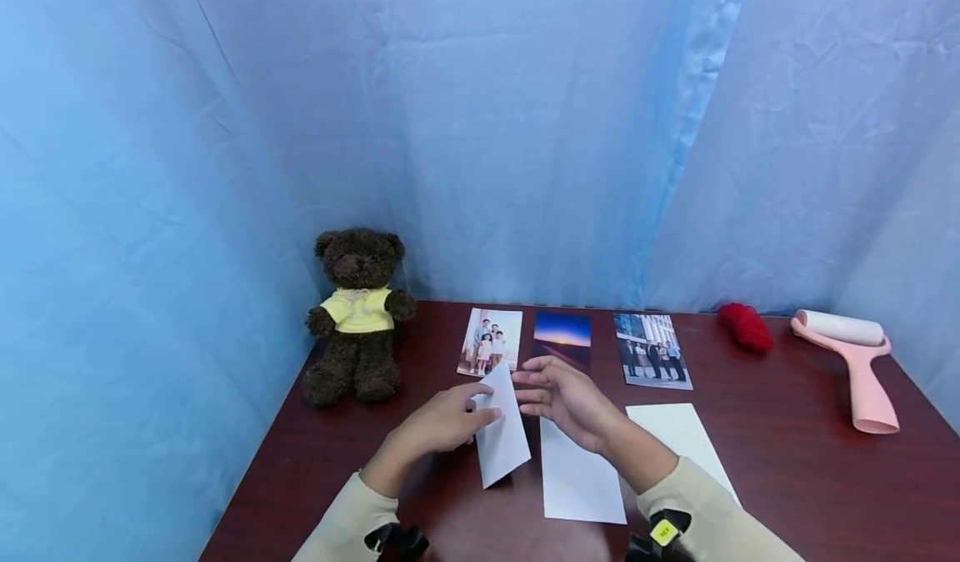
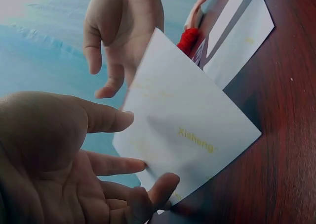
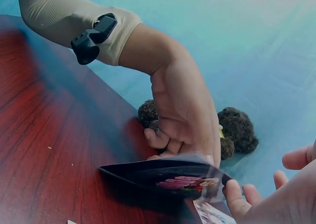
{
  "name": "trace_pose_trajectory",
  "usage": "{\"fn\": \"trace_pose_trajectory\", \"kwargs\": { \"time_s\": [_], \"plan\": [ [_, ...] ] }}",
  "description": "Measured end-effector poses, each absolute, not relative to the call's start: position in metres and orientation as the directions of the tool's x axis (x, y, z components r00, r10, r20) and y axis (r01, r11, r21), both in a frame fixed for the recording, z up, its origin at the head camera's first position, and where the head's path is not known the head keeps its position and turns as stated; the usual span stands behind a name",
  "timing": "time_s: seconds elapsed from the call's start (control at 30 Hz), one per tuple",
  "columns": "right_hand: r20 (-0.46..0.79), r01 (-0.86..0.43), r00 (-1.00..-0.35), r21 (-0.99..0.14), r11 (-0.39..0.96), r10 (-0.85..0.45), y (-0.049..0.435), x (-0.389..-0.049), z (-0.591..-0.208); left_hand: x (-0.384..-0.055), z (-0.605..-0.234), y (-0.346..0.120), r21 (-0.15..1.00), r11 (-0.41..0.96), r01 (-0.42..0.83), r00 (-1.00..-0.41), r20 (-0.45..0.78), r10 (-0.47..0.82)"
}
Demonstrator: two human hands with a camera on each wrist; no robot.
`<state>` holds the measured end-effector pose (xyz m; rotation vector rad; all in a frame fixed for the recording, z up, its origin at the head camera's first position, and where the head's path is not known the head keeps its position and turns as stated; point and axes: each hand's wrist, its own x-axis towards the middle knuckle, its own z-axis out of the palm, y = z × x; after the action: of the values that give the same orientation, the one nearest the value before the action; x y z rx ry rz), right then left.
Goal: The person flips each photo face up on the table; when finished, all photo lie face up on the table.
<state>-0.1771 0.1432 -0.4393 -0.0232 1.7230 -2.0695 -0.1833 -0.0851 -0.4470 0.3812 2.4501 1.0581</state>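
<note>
A photo print [image 1: 502, 441] stands tilted between my hands above the table. Its white back, with yellow "Xisheng" lettering, faces my left hand [image 1: 446, 418]; thumb and fingers, fairly straight and spread, touch that side. Across from it, my right hand [image 1: 573, 399] has spread fingers at the print's edge; in the right wrist view, fingertips [image 3: 236, 197] meet a corner while another digit stands apart. The print's dark picture side [image 3: 143, 172] shows pink and red shapes. Behind lie a family photo [image 1: 491, 337], a sunset photo [image 1: 562, 333] partly behind my right hand, and a group photo [image 1: 651, 349].
Two white sheets, a nearer one [image 1: 581, 483] and one [image 1: 678, 433] partly under my right forearm, lie on the dark red table [image 1: 795, 479]. A brown teddy bear [image 1: 360, 320] sits back left. At right are red yarn [image 1: 745, 327] and a pink lint roller [image 1: 858, 370].
</note>
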Motion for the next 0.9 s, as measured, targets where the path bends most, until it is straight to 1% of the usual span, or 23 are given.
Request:
{"fn": "trace_pose_trajectory", "kwargs": {
  "time_s": [0.23, 0.4, 0.5, 0.63, 0.77, 0.9],
  "plan": [
    [-0.223, 0.303, -0.894, -0.940, -0.158, -0.389, 0.139, -0.176, -0.439, -0.187, -0.448, -0.085, 0.783, 0.617, 0.080, -0.859, -0.260, 0.441],
    [-0.204, 0.287, -0.893, -0.945, -0.157, -0.402, 0.135, -0.175, -0.442, -0.191, -0.446, -0.088, 0.833, 0.543, 0.106, -0.861, -0.196, 0.469],
    [-0.200, 0.285, -0.889, -0.945, -0.157, -0.412, 0.132, -0.175, -0.443, -0.192, -0.443, -0.091, 0.838, 0.526, 0.146, -0.869, -0.146, 0.473],
    [-0.226, 0.290, -0.883, -0.952, -0.100, -0.411, 0.127, -0.175, -0.447, -0.192, -0.443, -0.095, 0.812, 0.558, 0.174, -0.889, -0.114, 0.443],
    [-0.255, 0.287, -0.884, -0.958, -0.024, -0.393, 0.121, -0.173, -0.455, -0.192, -0.448, -0.100, 0.804, 0.576, 0.146, -0.907, -0.123, 0.402],
    [-0.251, 0.235, -0.879, -0.968, 0.090, -0.406, 0.111, -0.168, -0.466, -0.190, -0.455, -0.108, 0.787, 0.604, 0.127, -0.918, -0.138, 0.373]
  ]
}}
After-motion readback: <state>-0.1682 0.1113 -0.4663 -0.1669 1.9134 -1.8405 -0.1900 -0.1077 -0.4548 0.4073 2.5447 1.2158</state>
